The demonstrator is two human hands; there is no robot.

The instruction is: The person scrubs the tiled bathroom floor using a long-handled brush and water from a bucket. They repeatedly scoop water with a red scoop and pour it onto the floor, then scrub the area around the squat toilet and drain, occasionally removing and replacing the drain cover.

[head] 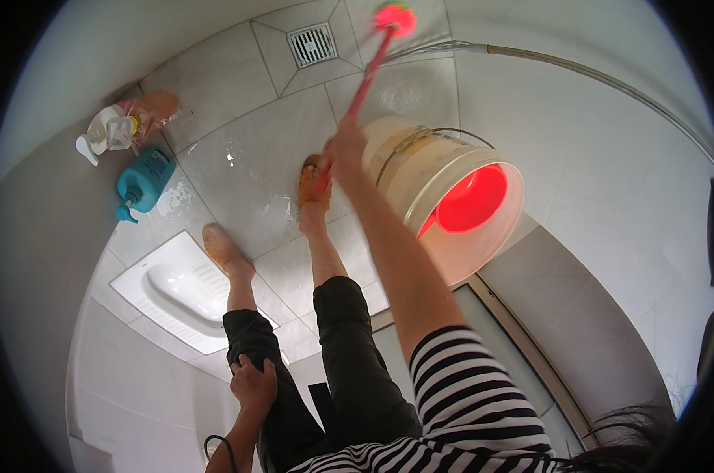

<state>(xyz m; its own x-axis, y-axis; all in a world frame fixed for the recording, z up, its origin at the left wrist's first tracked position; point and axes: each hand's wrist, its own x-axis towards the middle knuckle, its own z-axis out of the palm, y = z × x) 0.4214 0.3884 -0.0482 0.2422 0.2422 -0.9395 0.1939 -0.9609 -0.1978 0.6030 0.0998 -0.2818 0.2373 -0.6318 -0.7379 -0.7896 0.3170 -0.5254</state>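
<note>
My right hand [344, 155] grips the red handle of a long-handled scrub brush [369, 83]. Its bright pink, blurred head is over the wet tiled floor [250, 159] near the wall, right of a square metal floor drain [312, 46]. My left hand [254, 384] rests on my dark trouser leg near the knee, with no object seen in it. Just right of my right forearm is a large cream plastic bucket [451, 148] with a wire handle; a red plastic dipper [472, 200] lies inside.
A white squat toilet pan [185, 290] lies beside my sandalled foot. Along the left wall are a teal pump bottle [147, 179], a white pump bottle [101, 128] and an orange-pink container [159, 106]. A flexible hose [570, 69] runs along the right wall. Behind the bucket is a door frame [528, 355].
</note>
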